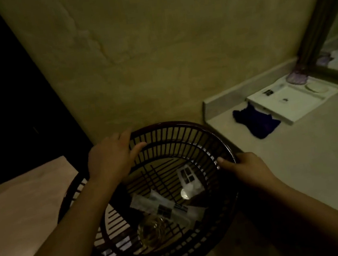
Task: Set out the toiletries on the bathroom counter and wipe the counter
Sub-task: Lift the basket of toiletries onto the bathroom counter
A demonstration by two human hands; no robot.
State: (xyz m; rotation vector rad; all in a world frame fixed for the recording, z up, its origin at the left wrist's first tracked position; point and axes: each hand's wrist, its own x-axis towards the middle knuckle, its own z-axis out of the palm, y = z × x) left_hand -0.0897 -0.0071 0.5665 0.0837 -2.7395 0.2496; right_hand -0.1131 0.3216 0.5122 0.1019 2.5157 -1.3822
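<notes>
Toiletries [169, 206] in basket [174, 127], right hand [244, 169] gripping rim

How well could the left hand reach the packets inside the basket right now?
Probably yes: the left hand is open at the basket rim, nothing covers the packets below, and the right hand grips the rim.

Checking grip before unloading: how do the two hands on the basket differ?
The left hand lies open, fingers straight over the far rim of the basket; the right hand curls round the right rim, gripping it. The left hand sits farther away, the right hand nearer. Both are at that rim.
</notes>
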